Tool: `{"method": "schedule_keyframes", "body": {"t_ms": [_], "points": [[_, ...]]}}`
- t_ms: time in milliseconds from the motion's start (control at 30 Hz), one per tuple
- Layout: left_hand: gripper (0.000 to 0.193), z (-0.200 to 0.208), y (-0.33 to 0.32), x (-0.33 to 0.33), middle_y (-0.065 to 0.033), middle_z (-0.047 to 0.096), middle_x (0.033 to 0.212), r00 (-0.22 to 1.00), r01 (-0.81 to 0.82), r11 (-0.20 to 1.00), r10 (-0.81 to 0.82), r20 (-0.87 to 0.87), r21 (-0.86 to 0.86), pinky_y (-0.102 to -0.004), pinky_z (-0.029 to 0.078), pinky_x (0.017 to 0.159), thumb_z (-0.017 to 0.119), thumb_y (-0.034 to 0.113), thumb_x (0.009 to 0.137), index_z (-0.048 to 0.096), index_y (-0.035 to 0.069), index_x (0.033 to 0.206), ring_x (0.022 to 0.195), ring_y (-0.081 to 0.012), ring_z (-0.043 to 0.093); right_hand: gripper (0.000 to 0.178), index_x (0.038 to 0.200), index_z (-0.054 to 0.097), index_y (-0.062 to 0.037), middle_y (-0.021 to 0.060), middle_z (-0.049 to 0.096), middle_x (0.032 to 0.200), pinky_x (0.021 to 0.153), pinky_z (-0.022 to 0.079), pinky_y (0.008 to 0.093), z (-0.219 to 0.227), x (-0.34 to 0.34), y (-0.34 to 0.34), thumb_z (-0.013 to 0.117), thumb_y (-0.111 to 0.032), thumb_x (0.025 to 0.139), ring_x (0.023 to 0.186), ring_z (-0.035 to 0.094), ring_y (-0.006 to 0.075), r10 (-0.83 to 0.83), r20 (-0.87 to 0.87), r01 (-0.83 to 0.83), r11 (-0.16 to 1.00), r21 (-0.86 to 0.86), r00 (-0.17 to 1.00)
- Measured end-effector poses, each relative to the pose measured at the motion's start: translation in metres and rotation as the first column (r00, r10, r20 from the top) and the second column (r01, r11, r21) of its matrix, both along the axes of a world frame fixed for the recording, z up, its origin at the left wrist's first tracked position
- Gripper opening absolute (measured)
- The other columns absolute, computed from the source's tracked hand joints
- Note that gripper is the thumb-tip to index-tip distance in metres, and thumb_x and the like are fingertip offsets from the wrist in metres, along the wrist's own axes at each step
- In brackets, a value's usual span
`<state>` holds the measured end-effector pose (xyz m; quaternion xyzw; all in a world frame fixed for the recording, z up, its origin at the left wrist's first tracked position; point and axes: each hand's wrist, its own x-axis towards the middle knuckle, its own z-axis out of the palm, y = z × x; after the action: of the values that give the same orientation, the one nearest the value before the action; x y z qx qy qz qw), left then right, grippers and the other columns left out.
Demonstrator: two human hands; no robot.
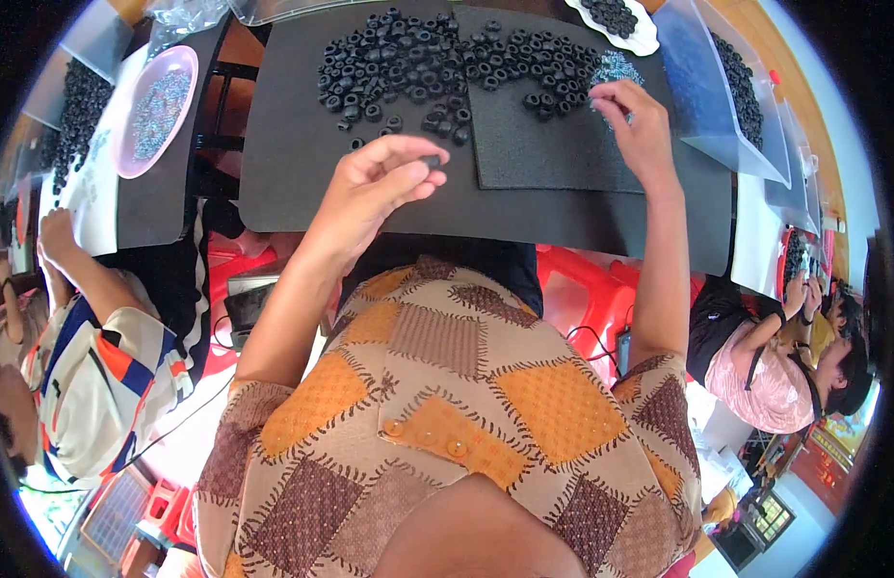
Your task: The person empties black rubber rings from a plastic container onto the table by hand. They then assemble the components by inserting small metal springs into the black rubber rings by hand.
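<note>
My left hand (pixel 375 193) is raised over the near part of the dark table (pixel 293 188), closed on a small black ring-shaped part (pixel 431 163) between thumb and fingers. At the right, my right hand (pixel 642 127) has thumb and forefinger pinched at the near edge of a heap of tiny silvery-blue pieces (pixel 616 65). Whatever lies between those fingertips is too small to make out. A wide pile of black ring-shaped parts (pixel 399 63) spreads over the far side of the table and onto a dark grey mat (pixel 553 154).
At the far right stand a white plate (pixel 644 39) of dark parts and a clear plastic bin (pixel 712 125) holding black parts. A pink bowl (pixel 129 159) of small silvery pieces is on the left. People work on both sides. Red stools (pixel 596 289) are under the table.
</note>
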<state>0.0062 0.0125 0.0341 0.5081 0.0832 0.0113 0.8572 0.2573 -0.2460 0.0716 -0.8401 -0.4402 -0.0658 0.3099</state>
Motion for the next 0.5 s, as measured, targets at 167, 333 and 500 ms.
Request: {"method": "schedule_keyframes", "body": {"t_ms": [167, 333, 500], "points": [[0.021, -0.011, 0.007, -0.006, -0.0127, 0.065, 0.122, 0.998, -0.05, 0.977, 0.057, 0.026, -0.208, -0.0248, 0.057, 0.086, 0.066, 0.007, 0.094, 0.064, 0.006, 0.115, 0.102, -0.0156, 0.067, 0.007, 0.095, 0.066, -0.0022, 0.0116, 0.067, 0.088, 0.074, 0.052, 0.0327, -0.008, -0.024, 0.008, 0.064, -0.004, 0.089, 0.082, 0.067, 0.0264, -0.002, -0.002, 0.002, 1.0, -0.019, 1.0], [0.014, -0.011, 0.011, -0.003, -0.0071, 0.066, 0.112, 0.998, -0.033, 0.97, 0.045, 0.047, -0.239, -0.0255, 0.055, 0.086, 0.066, 0.004, 0.093, 0.065, 0.004, 0.107, 0.101, -0.0173, 0.067, 0.005, 0.095, 0.066, -0.0012, 0.0048, 0.069, 0.091, 0.074, 0.052, 0.0275, -0.023, -0.032, 0.01, 0.065, -0.004, 0.091, 0.082, 0.067, 0.0142, -0.005, -0.509, 0.146, 0.96, 0.237, 0.861], [0.014, 0.007, -0.009, 0.027, -0.0028, 0.066, 0.101, 0.993, 0.047, 0.997, -0.04, 0.108, -0.063, -0.0239, 0.05, 0.07, 0.065, 0.007, 0.091, 0.066, 0.003, 0.105, 0.081, -0.0107, 0.063, 0.008, 0.1, 0.065, -0.0024, 0.0043, 0.069, 0.093, 0.074, 0.052, 0.0259, -0.028, -0.048, 0.02, 0.067, -0.004, 0.092, 0.084, 0.067, 0.0128, 0.142, -0.635, 0.217, 0.865, 0.452, 0.759]]}}
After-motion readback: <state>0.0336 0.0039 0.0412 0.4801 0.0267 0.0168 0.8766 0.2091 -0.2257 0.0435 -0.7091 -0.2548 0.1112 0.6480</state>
